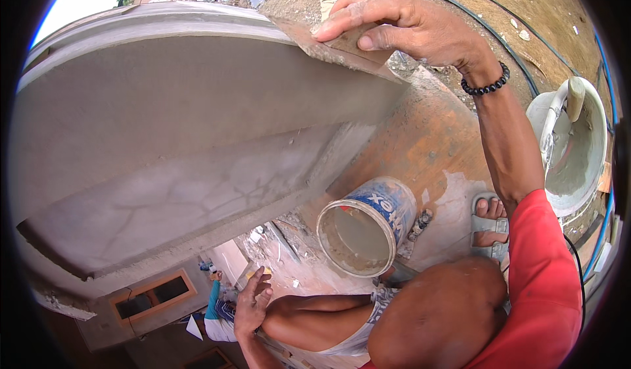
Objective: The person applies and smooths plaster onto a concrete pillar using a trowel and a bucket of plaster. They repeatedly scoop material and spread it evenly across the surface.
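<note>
My right hand (411,30), with a black bead bracelet at the wrist, is at the upper middle. Its fingers and thumb are closed on a thin, flat brown board (355,48) at the far end of the grey wall. Wet-looking plaster covers the wall face (164,93), smooth in its upper part. My left hand (252,306) hangs at the lower left beside my bent leg, fingers apart and holding nothing. Between the wall and my legs stands a white and blue bucket (388,201) with greyish liquid inside.
At the right, a pale basin (595,165) holds grey mortar and a handled tool (575,99). Cables (490,17) cross the dirt ground. A small dirty object (420,224) lies beside the bucket. Another person (220,313) is at the lower left, near an orange-framed window (154,297).
</note>
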Available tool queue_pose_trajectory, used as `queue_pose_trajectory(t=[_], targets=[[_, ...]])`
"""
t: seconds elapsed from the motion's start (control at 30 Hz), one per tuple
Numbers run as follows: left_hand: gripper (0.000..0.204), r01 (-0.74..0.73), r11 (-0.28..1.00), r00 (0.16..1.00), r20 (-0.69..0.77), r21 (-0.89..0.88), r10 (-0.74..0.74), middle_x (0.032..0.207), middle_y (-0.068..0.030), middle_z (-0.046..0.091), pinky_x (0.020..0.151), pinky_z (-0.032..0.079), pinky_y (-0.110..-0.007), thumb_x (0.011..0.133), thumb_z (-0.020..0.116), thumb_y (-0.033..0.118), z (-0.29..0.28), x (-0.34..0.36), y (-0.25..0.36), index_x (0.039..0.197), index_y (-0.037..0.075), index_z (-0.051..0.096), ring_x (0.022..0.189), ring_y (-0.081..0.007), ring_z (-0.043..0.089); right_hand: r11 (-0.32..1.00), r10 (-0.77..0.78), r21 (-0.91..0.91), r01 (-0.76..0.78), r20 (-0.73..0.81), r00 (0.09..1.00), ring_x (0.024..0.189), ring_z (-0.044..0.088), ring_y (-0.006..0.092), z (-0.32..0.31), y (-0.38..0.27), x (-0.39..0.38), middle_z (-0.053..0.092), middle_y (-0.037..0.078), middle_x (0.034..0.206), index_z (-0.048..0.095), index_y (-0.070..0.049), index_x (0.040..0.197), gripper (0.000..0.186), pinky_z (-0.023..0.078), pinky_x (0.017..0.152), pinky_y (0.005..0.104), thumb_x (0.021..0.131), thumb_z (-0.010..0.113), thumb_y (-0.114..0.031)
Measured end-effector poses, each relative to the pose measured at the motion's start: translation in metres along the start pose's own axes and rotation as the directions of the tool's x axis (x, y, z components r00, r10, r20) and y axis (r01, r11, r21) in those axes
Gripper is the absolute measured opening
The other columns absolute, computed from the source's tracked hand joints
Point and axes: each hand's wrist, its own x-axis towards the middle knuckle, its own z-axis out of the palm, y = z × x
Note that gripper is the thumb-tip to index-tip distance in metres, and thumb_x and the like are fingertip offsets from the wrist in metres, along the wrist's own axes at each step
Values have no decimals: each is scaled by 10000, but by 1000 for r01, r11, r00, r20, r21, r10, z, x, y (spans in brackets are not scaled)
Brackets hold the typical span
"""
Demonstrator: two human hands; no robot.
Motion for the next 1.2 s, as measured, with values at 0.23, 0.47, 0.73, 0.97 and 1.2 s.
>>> queue_pose_trajectory(t=[0.23, 0.47, 0.73, 0.97, 1.2], targets=[[615, 17, 995, 1000, -20, -95, -19, 1208, -168, 653, 893, 519, -351, 971, 655, 328, 7, -1, -21, 1462, 22, 446, 1062, -242, 647, 901, 430, -32, -432, 199, 881, 1210, 576, 244, -3, 91, -50, 661, 102, 1284, 692, -129, 1264, 467, 402, 1083, 378, 815, 615, -25], [623, -3, 994, 1000, -31, -105, 0, 1211, -164, 642, 890, 509, -335, 978, 651, 330, 7, 3, -39, 1468, 10, 436, 1047, -220, 631, 822, 551, 79, -563, -360, 753, 1128, 610, 208, 2, 57, -87, 667, 116, 1270, 625, -112, 1339, 478, 476, 973, 320, 863, 650, -86], [777, 125, 970, 989, -57, -210, -140, 1196, -191, 644, 851, 537, -354, 914, 682, 507, 16, 17, -50, 1444, -6, 441, 958, -247, 668, 818, 534, 282, -501, -696, 480, 1158, 593, 269, 144, 35, -143, 608, 201, 1290, 514, 0, 1409, 555, 445, 1011, 374, 884, 665, -99], [688, 177, 944, 960, -162, -278, -228, 1177, -148, 653, 847, 521, -342, 958, 646, 460, 18, 6, -68, 1428, -7, 463, 954, -215, 653, 744, 615, 355, -567, -694, 373, 1051, 589, 319, 147, 47, -104, 582, 194, 1130, 473, -16, 1441, 565, 464, 936, 387, 904, 633, -91], [717, 240, 877, 893, -260, -416, -367, 1214, -165, 629, 868, 520, -360, 944, 644, 501, 19, 10, -90, 1419, -7, 469, 992, -250, 650, 647, 760, 397, -651, -406, 507, 851, 567, 300, 205, 32, -130, 518, 178, 977, 461, -5, 1447, 571, 481, 777, 382, 906, 630, -82]])
